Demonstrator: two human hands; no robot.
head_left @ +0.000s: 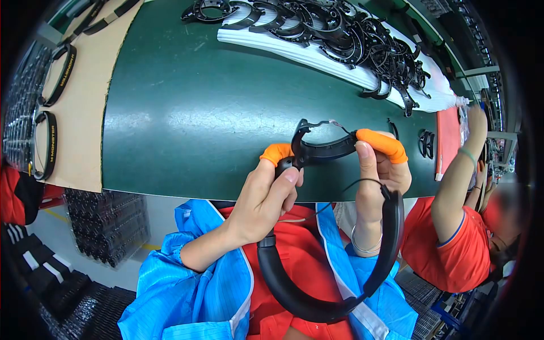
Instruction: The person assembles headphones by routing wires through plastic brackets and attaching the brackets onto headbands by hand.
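Both of my hands hold parts of a black headset above the table's front edge. My left hand (263,195), an orange cover on its index finger, pinches a black joint piece beside a curved black bracket (326,150). At the bracket's other end, my right hand (382,164), also with an orange finger cover, grips its tip between thumb and finger. A thin wire runs along the bracket's upper side. The black headband (306,306) hangs below my hands in a U shape, in front of my body, with a thin black cable near its right end.
Black curved parts (345,39) are heaped on white sheets (272,48) at the back of the green table (170,124). Finished-looking headbands (52,144) lie on cardboard (79,124) at left. A co-worker's arm (456,181) reaches in at right, beside a red mat (447,136).
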